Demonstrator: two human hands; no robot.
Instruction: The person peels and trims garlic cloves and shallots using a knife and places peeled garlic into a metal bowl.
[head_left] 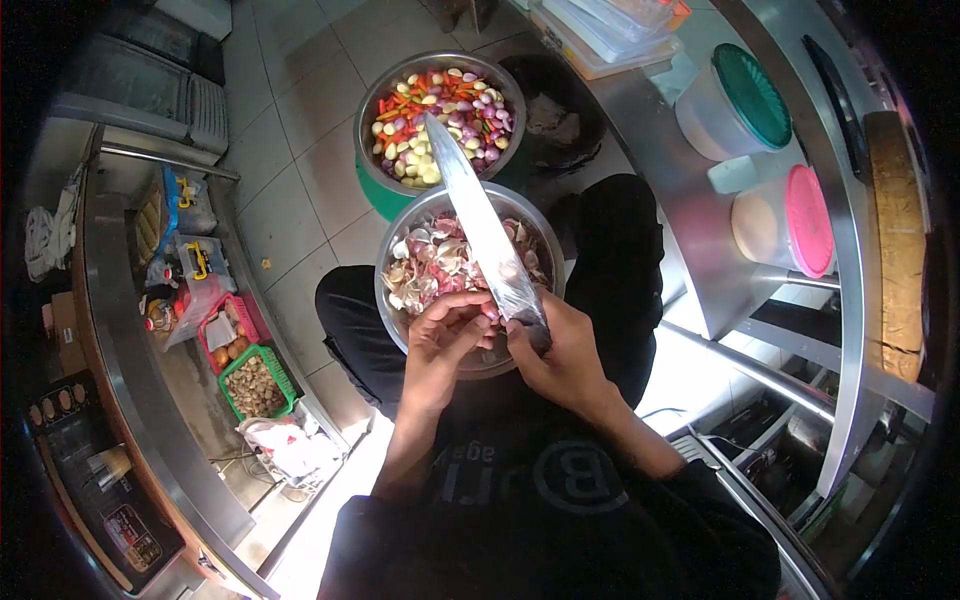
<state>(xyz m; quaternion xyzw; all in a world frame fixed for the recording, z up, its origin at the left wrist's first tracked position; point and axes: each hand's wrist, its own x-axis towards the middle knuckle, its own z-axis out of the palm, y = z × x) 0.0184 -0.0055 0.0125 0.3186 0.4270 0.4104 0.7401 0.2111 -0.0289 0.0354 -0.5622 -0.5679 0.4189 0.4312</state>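
A black shirt [500,540] lies nearest me; the right hand [562,355] grips a knife [474,213], the left hand [441,343] pinches a pinkish bulb [490,311] over a bowl [425,210], likely to catch skins [440,262].

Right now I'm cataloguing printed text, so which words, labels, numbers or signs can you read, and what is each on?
"B": on the black shirt.
Remaining print on that shirt: too faint to read surely.
Small label at lower left: too small to read.
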